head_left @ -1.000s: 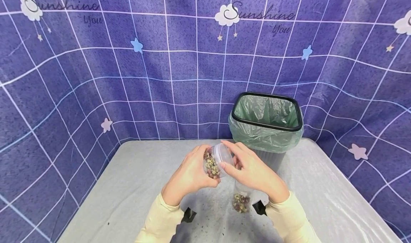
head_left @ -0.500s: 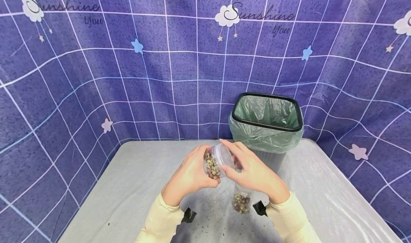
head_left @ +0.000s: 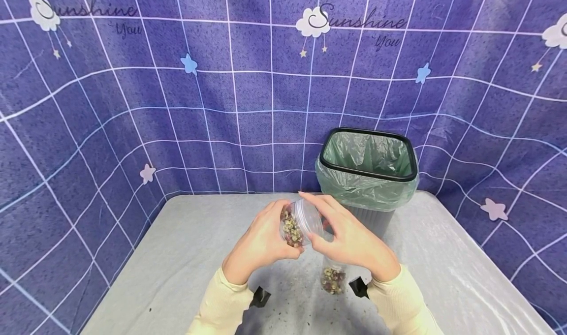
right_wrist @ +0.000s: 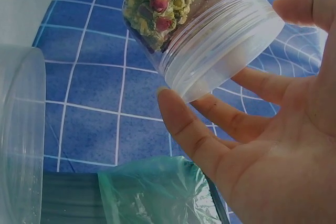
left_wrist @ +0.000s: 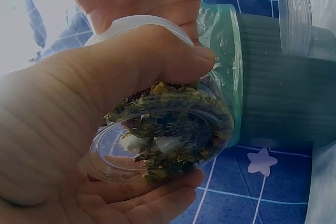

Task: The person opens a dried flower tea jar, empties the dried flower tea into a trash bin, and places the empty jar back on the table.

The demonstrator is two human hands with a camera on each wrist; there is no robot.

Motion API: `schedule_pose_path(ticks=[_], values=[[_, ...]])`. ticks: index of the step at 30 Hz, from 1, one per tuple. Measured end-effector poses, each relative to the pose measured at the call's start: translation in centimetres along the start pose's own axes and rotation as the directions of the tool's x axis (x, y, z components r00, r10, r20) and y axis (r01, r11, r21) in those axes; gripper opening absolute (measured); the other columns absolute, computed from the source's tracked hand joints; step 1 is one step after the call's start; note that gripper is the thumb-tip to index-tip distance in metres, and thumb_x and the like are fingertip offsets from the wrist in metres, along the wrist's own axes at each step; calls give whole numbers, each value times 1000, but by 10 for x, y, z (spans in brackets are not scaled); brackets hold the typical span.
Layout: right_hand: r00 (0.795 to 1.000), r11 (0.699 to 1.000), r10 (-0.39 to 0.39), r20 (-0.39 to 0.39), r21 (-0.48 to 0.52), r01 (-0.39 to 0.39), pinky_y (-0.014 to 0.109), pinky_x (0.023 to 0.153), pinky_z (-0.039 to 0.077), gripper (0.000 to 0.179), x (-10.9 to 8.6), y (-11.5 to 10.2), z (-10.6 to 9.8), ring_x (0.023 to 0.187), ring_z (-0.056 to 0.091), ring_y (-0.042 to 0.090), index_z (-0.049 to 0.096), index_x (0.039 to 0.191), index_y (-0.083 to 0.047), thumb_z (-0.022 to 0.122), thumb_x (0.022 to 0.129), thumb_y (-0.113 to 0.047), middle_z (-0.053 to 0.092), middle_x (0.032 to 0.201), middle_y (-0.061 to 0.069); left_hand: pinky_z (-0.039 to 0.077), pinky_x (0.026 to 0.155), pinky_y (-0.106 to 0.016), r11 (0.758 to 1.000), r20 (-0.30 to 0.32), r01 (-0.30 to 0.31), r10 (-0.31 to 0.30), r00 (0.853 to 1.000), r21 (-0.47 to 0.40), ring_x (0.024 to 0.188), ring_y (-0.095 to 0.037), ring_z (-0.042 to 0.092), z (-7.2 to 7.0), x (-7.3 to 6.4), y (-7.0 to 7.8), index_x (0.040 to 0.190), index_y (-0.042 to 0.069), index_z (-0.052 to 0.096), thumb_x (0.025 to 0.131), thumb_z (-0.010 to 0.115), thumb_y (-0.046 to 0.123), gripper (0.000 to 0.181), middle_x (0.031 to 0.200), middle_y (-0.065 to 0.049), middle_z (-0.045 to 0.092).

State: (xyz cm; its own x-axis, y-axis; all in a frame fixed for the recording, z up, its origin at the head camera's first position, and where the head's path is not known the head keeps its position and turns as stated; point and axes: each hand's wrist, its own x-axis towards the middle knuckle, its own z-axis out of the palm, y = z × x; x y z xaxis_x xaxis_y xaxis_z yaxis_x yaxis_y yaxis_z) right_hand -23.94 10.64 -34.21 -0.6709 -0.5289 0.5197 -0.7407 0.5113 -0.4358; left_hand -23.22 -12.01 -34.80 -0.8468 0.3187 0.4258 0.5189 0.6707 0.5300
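In the head view my left hand (head_left: 261, 241) grips a clear jar (head_left: 292, 227), tilted with its lid to the right and held above the table. Dried flowers and pinkish-red buds (right_wrist: 157, 9) fill part of it. My right hand (head_left: 354, 234) spans the translucent lid (head_left: 309, 217), thumb and fingertips at opposite sides of its rim. The lid (right_wrist: 231, 51) sits on the jar's mouth in the right wrist view. From the left wrist, the jar's clear base (left_wrist: 178, 150) faces the camera, with the left thumb across its side.
A second clear jar (head_left: 333, 278) with dried flowers stands below the right hand, partly hidden. A bin (head_left: 367, 192) with a green liner stands behind on the right. Dark crumbs dot the grey tabletop (head_left: 199, 256); a blue-violet curtain (head_left: 239, 94) surrounds it.
My right fingers have shifted around the lid: the index fingertip moves left, the thumb slightly right and down, so they spread wider. The left hand and jar stay almost still.
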Motion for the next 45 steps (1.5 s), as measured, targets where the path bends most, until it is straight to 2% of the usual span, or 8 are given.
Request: schedule_pose_path(ticks=[4, 9, 17, 24, 28, 35, 45], values=[[999, 999, -41, 2, 13, 41, 28, 85, 53, 83, 0, 0, 0, 105, 58, 10, 34, 160, -37, 70, 87, -22, 49, 147, -11, 53, 93, -40, 1000, 1, -1, 1, 1000, -1, 105, -21, 61, 0, 0, 0, 132, 5, 57, 56, 95, 24, 87, 118, -3, 64], [997, 997, -78, 7, 17, 78, 35, 95, 54, 86, 0, 0, 0, 129, 51, 11, 35, 160, -31, 69, 83, -19, 44, 154, -10, 53, 95, -41, 1000, 0, -5, 5, 1000, 3, 107, -22, 62, 0, 0, 0, 132, 4, 57, 55, 94, 23, 88, 119, -4, 64], [991, 990, -137, 3, 39, 137, 36, 93, 54, 88, 2, 1, -1, 131, 51, 14, 39, 158, -26, 69, 77, -14, 42, 156, -10, 53, 96, -41, 1000, -3, -15, 15, 1000, 6, 108, -21, 62, 0, 0, -1, 132, 4, 57, 54, 94, 23, 88, 119, -4, 65], [987, 986, -161, 5, 35, 160, 34, 106, 47, 88, 1, 1, -2, 141, 42, 10, 42, 155, -28, 69, 73, -11, 41, 155, -10, 54, 91, -39, 1000, -6, -27, 27, 1000, 9, 103, -19, 62, 1, 1, -2, 128, 6, 58, 54, 94, 24, 84, 114, -2, 64], [986, 985, -167, 3, 42, 167, 33, 102, 49, 87, 1, 1, -2, 140, 43, 9, 44, 154, -27, 69, 72, -10, 41, 155, -11, 54, 90, -39, 1000, -8, -28, 28, 1000, 8, 101, -19, 61, 1, 1, -2, 127, 7, 59, 54, 94, 23, 84, 113, -1, 64], [980, 979, -200, -2, 39, 200, 35, 113, 41, 87, 2, 2, -1, 143, 41, 12, 45, 153, -24, 68, 70, -10, 41, 155, -8, 54, 89, -38, 1000, -7, -24, 24, 1000, 7, 100, -18, 61, 0, 1, -1, 127, 7, 58, 54, 94, 24, 83, 112, 0, 64], [978, 977, -210, 2, 47, 209, 36, 113, 40, 86, 2, 2, 0, 143, 41, 13, 47, 150, -23, 65, 68, -5, 39, 157, -7, 54, 89, -38, 1000, -4, -29, 29, 1000, 7, 100, -17, 61, 0, 0, -2, 128, 8, 58, 54, 95, 24, 84, 113, 1, 64]])
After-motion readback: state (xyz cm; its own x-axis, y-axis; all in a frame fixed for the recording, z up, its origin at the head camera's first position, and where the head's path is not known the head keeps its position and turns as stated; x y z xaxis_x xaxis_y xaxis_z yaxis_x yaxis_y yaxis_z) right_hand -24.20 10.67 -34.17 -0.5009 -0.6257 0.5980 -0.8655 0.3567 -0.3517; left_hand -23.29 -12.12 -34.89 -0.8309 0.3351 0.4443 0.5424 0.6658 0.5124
